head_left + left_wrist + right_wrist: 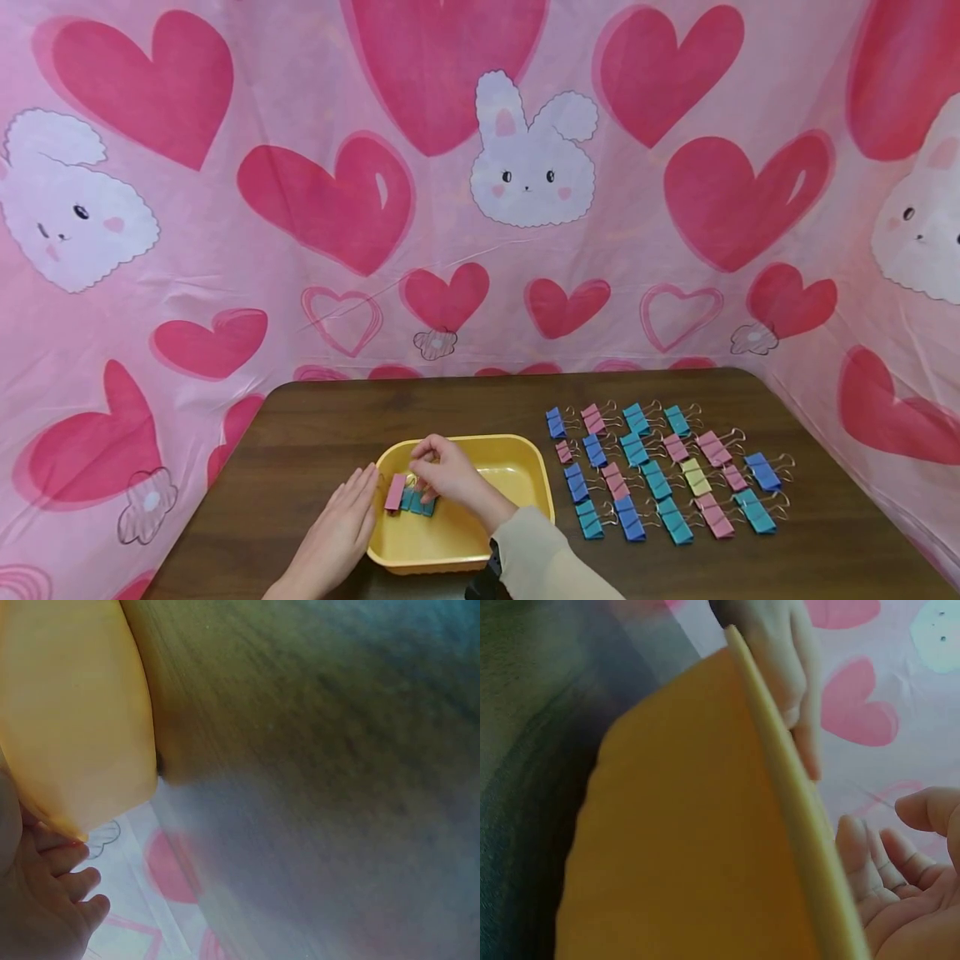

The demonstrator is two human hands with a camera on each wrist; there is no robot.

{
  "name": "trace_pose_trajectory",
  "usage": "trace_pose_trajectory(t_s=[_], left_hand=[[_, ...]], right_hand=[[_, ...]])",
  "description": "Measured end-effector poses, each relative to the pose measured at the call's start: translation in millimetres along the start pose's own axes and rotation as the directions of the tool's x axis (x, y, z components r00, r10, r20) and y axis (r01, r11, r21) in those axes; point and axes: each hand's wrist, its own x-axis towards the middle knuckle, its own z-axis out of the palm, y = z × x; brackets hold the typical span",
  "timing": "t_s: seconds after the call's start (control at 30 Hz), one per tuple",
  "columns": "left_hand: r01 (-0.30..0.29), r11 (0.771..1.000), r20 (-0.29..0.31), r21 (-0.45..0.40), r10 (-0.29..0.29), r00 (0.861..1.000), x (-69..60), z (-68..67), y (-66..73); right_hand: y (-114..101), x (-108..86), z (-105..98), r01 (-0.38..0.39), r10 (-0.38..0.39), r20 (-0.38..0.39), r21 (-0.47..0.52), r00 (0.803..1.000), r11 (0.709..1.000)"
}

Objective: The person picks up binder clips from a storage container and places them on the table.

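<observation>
A yellow plastic tray stands near the front of the table. Inside, at its left end, are a pink binder clip and several teal binder clips close together. My left hand lies with straight fingers along the tray's left rim; in the left wrist view its fingers are beside the tray's wall. My right hand is over the tray with loosely bent fingers, just above the teal clips. In the right wrist view its thumb and fingers stand apart, with nothing visible between them.
To the right of the tray, rows of blue, pink, teal and yellow binder clips lie on the dark wooden table. Behind and beside the table hangs a pink cloth with hearts and rabbits.
</observation>
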Motion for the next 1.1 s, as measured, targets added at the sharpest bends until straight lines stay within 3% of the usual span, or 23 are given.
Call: trace_pose_trajectory(t_s=[0.53,0.77,1.1], left_hand=[[-0.014,1.0,0.001,-0.008,0.014,1.0,1.0,-0.9,0.6],[-0.054,0.999,-0.048,0.006,0.054,0.997,-0.5,0.5,-0.7],[-0.047,0.999,-0.044,0.005,0.047,0.998,0.1,0.8,-0.9]], right_hand=[[13,4.8,11,-0.072,0.07,-0.019,-0.126,0.997,0.989],[14,5.4,16,-0.084,0.083,-0.014,-0.132,0.996,0.988],[13,6.0,16,-0.066,0.064,-0.021,-0.136,0.998,0.989]])
